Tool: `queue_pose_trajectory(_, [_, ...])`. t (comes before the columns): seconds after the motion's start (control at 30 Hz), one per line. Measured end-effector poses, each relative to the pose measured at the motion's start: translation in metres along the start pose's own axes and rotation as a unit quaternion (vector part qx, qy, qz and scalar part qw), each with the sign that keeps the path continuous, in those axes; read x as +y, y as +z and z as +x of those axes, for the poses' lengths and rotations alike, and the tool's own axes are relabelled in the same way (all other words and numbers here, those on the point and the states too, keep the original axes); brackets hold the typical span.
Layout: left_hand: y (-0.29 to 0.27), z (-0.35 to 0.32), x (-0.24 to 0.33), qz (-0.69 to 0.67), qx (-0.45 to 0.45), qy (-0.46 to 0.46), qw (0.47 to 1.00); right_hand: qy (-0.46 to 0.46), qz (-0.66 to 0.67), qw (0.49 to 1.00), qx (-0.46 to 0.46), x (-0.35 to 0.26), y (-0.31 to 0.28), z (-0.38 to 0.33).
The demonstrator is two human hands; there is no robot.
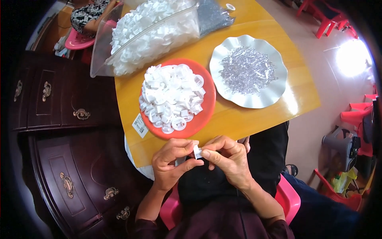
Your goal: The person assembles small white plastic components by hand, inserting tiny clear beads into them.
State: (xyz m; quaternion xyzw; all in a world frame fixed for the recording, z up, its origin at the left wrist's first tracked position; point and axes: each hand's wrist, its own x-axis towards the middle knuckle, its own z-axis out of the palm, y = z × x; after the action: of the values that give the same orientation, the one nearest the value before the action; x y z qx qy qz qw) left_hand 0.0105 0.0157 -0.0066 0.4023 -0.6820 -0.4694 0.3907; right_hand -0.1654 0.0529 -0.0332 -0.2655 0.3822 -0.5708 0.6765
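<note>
Just off the table's near edge, my two hands meet over my lap around one small white plastic part. My left hand pinches it from the left between thumb and fingertips. From the right, my right hand has thumb and forefinger closed at the same part; whether a tiny clear piece is also between them, I cannot tell. Beyond the hands lies a red plate heaped with similar white plastic parts. To its right, a white wavy-rimmed plate carries a pile of small clear pins.
A clear bin full of white parts stands at the table's far left, beside a bag of clear pieces. A paper label lies by the red plate. Dark drawers flank the yellow table. Another person's arm shows behind.
</note>
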Motion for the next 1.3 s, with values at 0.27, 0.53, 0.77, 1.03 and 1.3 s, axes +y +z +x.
queue_pose_trajectory(0.27, [0.004, 0.052, 0.017, 0.052, -0.051, 0.029, 0.997, -0.012, -0.078, 0.995, 0.061, -0.033, -0.012, 0.017])
queue_pose_trajectory(0.53, [-0.05, 0.188, 0.027, 0.218, 0.118, 0.185, 0.951, -0.231, -0.583, 0.728, 0.276, -0.108, -0.075, 0.045])
queue_pose_trajectory(0.77, [-0.102, 0.285, 0.011, 0.267, 0.151, 0.212, 0.928, -0.173, -0.711, 0.626, 0.27, -0.123, -0.087, 0.067])
queue_pose_trajectory(1.03, [-0.097, 0.284, 0.002, 0.396, 0.129, 0.15, 0.897, -0.145, -0.721, 0.641, 0.222, -0.123, -0.088, 0.086])
queue_pose_trajectory(1.3, [-0.099, 0.284, 0.0, 0.381, 0.1, 0.137, 0.909, -0.161, -0.659, 0.708, 0.195, -0.115, -0.079, 0.096])
